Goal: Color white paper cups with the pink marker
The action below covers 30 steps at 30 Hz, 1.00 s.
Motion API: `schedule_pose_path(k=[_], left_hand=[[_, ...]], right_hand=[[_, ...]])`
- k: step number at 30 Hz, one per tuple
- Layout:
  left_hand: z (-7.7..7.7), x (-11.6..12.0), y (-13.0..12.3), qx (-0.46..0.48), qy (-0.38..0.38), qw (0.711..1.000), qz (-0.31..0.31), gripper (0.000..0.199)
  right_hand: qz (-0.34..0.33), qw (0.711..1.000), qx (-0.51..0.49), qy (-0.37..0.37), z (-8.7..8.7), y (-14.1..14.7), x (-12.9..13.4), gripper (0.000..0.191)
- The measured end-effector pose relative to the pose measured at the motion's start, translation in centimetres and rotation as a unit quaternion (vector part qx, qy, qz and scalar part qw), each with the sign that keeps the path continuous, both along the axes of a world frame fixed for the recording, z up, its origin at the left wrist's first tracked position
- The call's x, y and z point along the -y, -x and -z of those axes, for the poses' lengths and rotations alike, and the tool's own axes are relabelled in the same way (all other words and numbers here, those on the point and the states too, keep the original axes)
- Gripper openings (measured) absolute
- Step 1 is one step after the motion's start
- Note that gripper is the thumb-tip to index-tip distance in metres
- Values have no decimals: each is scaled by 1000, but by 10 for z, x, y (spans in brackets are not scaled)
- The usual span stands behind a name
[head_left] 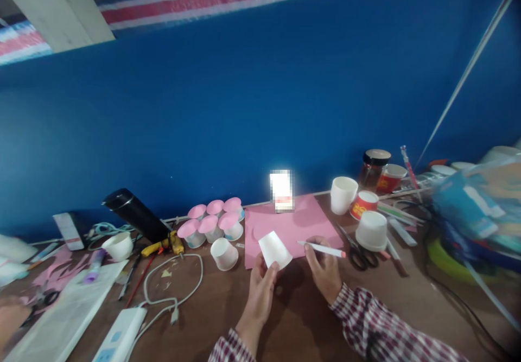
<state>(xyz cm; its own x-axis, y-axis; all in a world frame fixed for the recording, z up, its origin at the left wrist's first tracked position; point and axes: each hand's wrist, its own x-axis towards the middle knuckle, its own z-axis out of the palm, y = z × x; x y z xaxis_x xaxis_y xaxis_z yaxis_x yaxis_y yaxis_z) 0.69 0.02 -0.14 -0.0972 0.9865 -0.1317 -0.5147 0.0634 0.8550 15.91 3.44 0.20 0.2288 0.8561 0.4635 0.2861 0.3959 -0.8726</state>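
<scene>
My left hand [261,286] holds a small white paper piece [275,250], shaped like a cup side, with its thumb on the lower edge. To its right, my right hand [323,270] grips a white marker [324,249] with a pinkish end; the tip points left toward the white piece, apart from it. Beneath both lies a pink sheet [301,220]. Left of the sheet stand several cups with pink round tops [208,224] and a pale cup [224,254]. Scissors [359,254] rest right of my right hand, beside an upturned white cup [372,230].
A bright blurred device [281,191] stands at the sheet's back edge. Left are a black bottle [136,215], a white cable [175,300], a power strip [121,337] and another person's hand [11,318]. Right are red cups [363,204], a jar [373,167] and a plastic bag [480,204].
</scene>
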Motion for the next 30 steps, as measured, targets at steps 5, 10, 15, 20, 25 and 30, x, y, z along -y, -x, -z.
schedule_pose_path(k=[5, 10, 15, 20, 25, 30], left_hand=[[1, -2, 2, 8, 5, 1000, 21, 54], [2, -2, 3, 16, 23, 999, 25, 53], [5, -4, 3, 21, 29, 999, 31, 53], [6, -4, 4, 19, 22, 999, 39, 56], [4, -3, 4, 7, 37, 999, 33, 59], [3, -3, 3, 9, 40, 999, 27, 60]], right_hand=[[-3, 1000, 2, 28, -3, 1, -3, 23], [-10, 999, -4, 45, -3, 1, -4, 22], [-25, 997, 9, 71, -1, 1, -5, 18], [-36, 996, 21, 85, -2, 0, -5, 17], [-39, 996, 18, 77, 0, 0, -3, 15], [-41, 997, 17, 70, 1, 0, -3, 15]])
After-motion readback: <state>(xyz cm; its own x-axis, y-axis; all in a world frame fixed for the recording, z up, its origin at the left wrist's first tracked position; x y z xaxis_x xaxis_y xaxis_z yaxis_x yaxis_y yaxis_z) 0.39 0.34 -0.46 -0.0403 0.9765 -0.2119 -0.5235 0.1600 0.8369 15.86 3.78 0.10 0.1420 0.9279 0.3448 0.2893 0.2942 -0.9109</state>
